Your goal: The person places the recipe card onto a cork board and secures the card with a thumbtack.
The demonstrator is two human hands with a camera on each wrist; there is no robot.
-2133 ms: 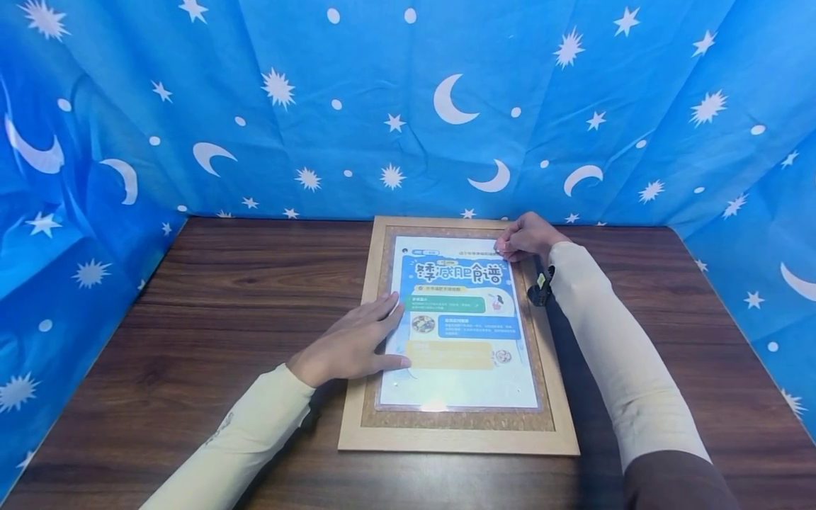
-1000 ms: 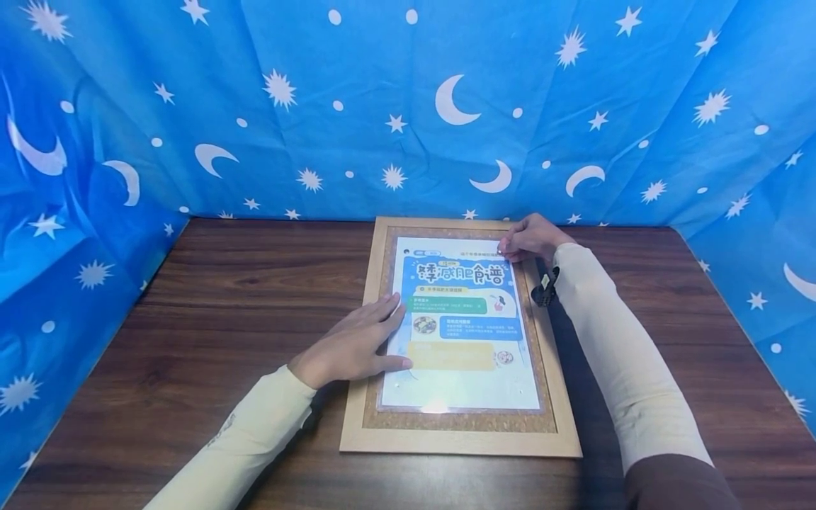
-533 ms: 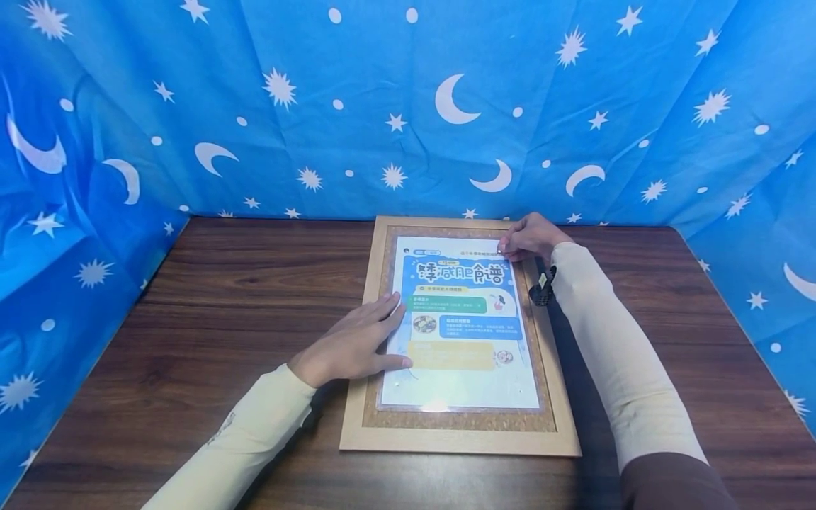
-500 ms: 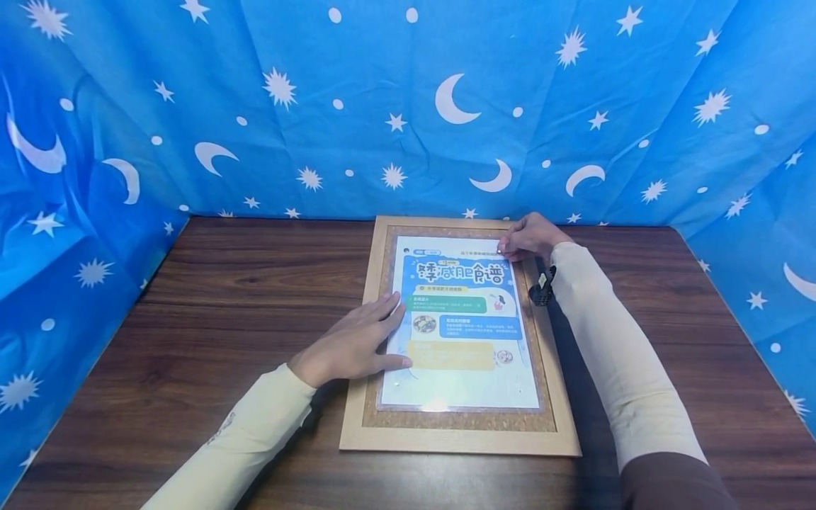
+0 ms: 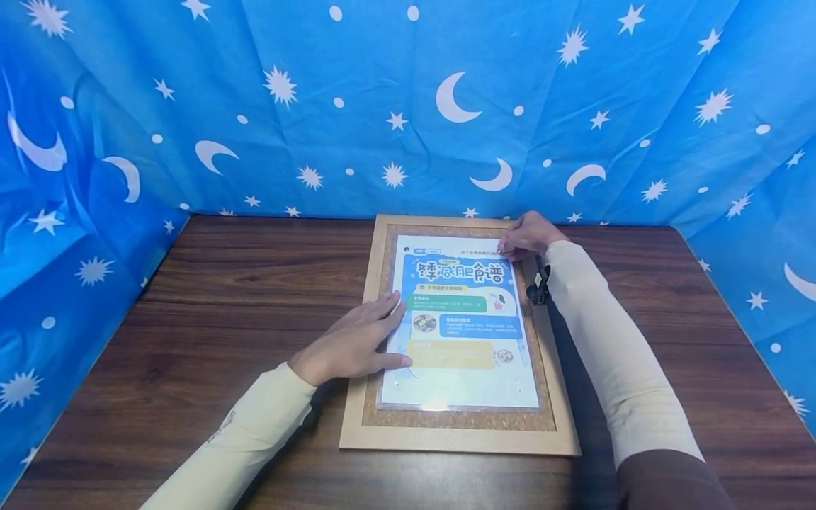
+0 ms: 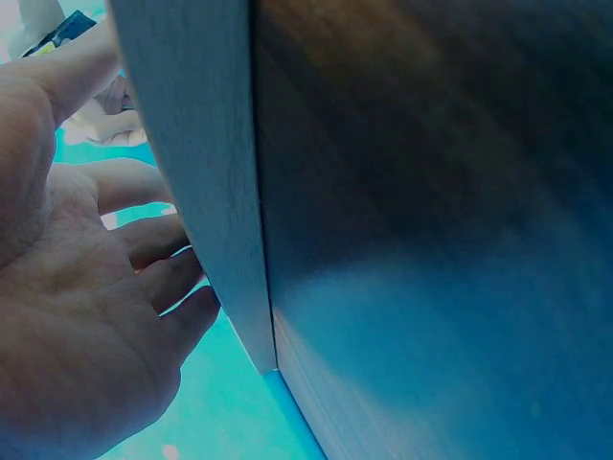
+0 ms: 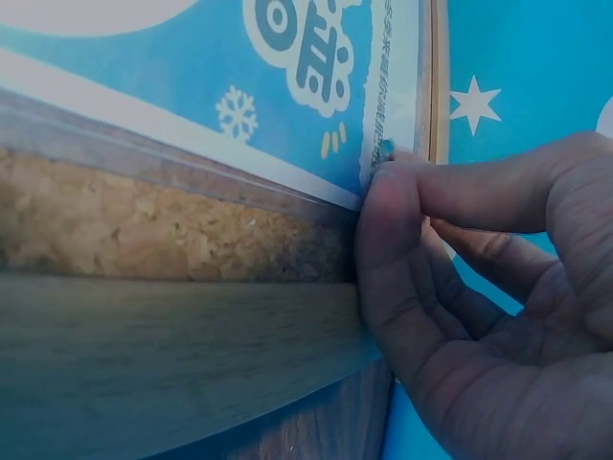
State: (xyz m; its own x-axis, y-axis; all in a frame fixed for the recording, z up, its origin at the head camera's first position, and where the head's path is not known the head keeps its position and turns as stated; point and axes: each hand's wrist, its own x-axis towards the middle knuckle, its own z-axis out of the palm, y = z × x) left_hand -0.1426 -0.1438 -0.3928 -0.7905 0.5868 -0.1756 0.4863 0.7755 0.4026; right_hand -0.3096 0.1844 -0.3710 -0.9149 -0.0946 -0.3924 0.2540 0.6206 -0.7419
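A plastic-covered poster sheet (image 5: pixel 459 386) with blue, green and yellow panels lies on a cork board (image 5: pixel 459 419) framed in light wood. My left hand (image 5: pixel 353 340) rests on the sheet's left edge, fingers straight and thumb spread; the left wrist view shows its palm beside the wooden frame (image 6: pixel 196 144). At the sheet's upper right corner, my right hand (image 5: pixel 530 234) pinches between thumb and index finger a small push pin (image 7: pixel 387 148), mostly hidden by the fingertips. Small pin-like dots show near the sheet's other corners.
The board lies on a dark brown wooden table (image 5: pixel 223 297), its far edge close to a blue cloth backdrop (image 5: pixel 357 142) with white moons and stars. More of that cloth hangs at both sides. A small black device (image 5: pixel 538 287) sits at the right wrist.
My right fingertips have shifted slightly at the upper right corner since the oldest frame, still pinching there. The left hand, sheet and board have kept their places.
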